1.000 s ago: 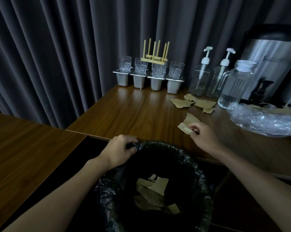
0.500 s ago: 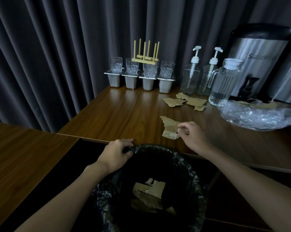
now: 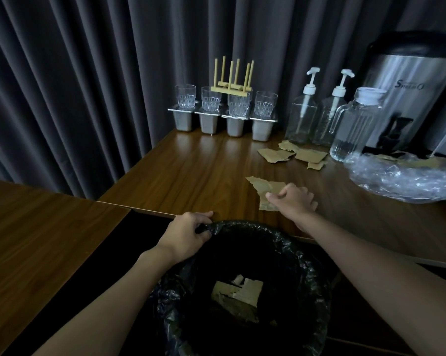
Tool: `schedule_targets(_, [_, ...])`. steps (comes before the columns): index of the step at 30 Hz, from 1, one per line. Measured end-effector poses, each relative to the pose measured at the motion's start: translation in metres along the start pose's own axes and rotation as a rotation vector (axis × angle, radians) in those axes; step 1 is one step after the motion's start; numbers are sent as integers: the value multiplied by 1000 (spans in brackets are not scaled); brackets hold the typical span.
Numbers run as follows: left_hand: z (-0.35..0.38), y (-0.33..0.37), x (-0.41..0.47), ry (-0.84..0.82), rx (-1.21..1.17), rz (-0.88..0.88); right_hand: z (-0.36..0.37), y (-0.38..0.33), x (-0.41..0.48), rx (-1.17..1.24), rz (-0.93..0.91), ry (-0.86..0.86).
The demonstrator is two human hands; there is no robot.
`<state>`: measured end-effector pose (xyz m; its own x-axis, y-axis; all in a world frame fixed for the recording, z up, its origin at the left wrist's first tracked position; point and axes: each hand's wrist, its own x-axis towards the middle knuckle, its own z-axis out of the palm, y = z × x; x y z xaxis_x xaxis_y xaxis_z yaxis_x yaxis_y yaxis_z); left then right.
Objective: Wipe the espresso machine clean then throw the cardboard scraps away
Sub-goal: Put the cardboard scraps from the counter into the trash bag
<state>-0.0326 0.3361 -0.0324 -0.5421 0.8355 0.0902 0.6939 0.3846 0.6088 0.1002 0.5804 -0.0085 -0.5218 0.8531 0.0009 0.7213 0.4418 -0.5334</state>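
Observation:
A torn cardboard scrap [image 3: 264, 187] lies flat on the wooden table [image 3: 204, 173] near its front edge. My right hand [image 3: 293, 199] rests on its near end, fingers pinching it. My left hand [image 3: 188, 232] grips the rim of a trash bin with a black liner [image 3: 301, 255], held just below the table edge. Several scraps [image 3: 238, 291] lie at the bin's bottom. More cardboard scraps [image 3: 291, 155] sit farther back on the table by the bottles.
At the back stand glasses on steel containers [image 3: 221, 111], two pump bottles [image 3: 302, 114], a glass jug [image 3: 355, 124] and a steel dispenser [image 3: 406, 98]. A crumpled clear plastic bag [image 3: 406, 178] lies at the right. A second table [image 3: 37, 232] is on the left.
My right hand has drawn the cardboard scrap toward the front edge of the table, and the scrap now lies flatter. The left hand has stayed on the bin rim.

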Motion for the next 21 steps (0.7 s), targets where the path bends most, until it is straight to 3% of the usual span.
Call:
schedule_targets(5, [0, -1, 1, -7, -8, 0, -4, -4, 5, 108, 55, -13])
schedule_targets(14, [-3, -4, 2, -22, -32, 25, -25, -5, 2, 867, 166, -77])
schedule_targets(17, [-6, -4, 3, -37, -18, 22, -43, -8, -15, 898, 96, -299])
schedule_targets(19, [-7, -3, 3, -38, -12, 22, -50, -8, -24, 842, 2, -529])
schedule_targets(21, [-7, -2, 4, -38, -17, 16, -51, -5, -24, 762, -81, -639])
